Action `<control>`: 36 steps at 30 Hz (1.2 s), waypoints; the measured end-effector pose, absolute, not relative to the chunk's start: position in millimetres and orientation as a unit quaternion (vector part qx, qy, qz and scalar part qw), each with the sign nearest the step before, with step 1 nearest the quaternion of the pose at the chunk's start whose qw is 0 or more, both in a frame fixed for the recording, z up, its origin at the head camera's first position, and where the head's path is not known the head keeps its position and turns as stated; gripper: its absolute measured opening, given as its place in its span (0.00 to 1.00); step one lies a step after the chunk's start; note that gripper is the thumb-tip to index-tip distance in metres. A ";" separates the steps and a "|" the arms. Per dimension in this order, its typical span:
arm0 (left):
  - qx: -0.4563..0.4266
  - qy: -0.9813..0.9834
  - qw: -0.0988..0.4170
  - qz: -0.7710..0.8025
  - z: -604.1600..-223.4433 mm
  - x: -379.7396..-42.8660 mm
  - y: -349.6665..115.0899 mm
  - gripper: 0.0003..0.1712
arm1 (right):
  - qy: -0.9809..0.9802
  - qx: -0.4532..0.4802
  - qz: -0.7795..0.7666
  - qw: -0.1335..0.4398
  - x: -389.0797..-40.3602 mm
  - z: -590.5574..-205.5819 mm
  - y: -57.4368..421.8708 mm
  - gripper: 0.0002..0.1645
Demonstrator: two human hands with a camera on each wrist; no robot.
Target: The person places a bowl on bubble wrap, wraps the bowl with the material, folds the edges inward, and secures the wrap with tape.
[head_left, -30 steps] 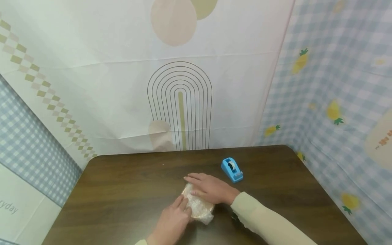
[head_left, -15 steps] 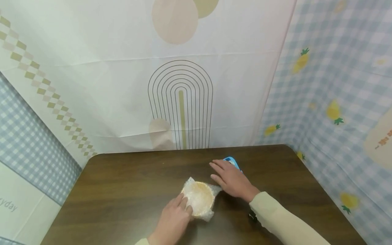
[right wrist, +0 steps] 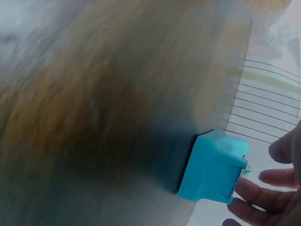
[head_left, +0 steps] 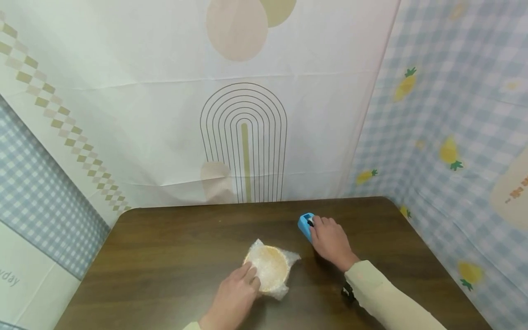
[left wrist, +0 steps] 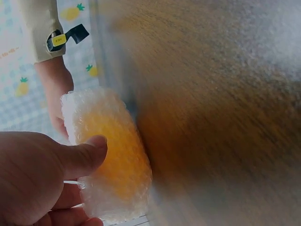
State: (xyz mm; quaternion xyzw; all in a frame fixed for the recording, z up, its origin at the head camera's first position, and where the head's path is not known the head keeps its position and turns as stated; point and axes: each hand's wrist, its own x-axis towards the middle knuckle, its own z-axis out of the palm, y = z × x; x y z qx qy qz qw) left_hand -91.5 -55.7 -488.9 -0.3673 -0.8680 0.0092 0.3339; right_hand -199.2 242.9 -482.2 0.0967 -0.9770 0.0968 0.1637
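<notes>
On the dark table lies a round, yellowish thing wrapped in bubble wrap (head_left: pixel 270 270), loose corners of the wrap sticking out at its edge. My left hand (head_left: pixel 232 295) grips its near left side, fingers on top; the left wrist view shows the thumb pressing the side of the wrapped bundle (left wrist: pixel 120 162). My right hand (head_left: pixel 332 240) is over the front end of a blue tape dispenser (head_left: pixel 304 225), partly covering it. In the right wrist view the loosely bent fingers (right wrist: pixel 263 195) are at the cutter end of the dispenser (right wrist: pixel 207 172), thumb apart from it.
The brown wooden table (head_left: pixel 165 256) reaches back to a white printed cloth (head_left: pixel 165 137). A checked cloth with pineapples (head_left: pixel 445 137) hangs at the right. A small black device (head_left: pixel 348 291) is strapped at my right wrist.
My right hand has left the wrapped bundle and moved right to the tape dispenser. The bundle's top and the wrap's right corner are now uncovered. My left hand has stayed on the bundle.
</notes>
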 end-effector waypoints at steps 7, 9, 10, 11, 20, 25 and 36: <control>-0.369 -0.868 0.333 0.009 -491.8 -91.4 -53.0 0.21 | -0.985 0.017 0.147 0.085 -202.8 -481.1 250.4 0.19; -0.370 -0.867 0.334 0.009 -492.0 -91.4 -52.6 0.21 | -0.980 -0.006 0.192 0.051 -205.4 -480.7 253.1 0.20; -0.370 -0.866 0.335 0.009 -492.0 -91.3 -52.4 0.21 | -0.975 -0.017 0.219 0.035 -206.9 -480.0 254.2 0.20; -0.371 -0.866 0.336 0.008 -491.6 -91.2 -52.3 0.21 | -0.969 -0.027 0.245 0.024 -208.7 -479.3 255.0 0.20; -0.374 -0.867 0.328 0.012 -490.7 -91.2 -51.5 0.20 | -0.925 -0.093 0.367 0.004 -219.2 -475.8 260.9 0.13; -0.375 -0.870 0.320 0.010 -488.6 -91.0 -52.0 0.19 | -0.903 -0.110 0.415 0.025 -212.4 -468.0 257.2 0.10; -0.369 -0.879 0.302 0.004 -485.2 -91.2 -52.9 0.19 | -0.891 -0.145 0.428 -0.040 -179.0 -454.3 269.3 0.15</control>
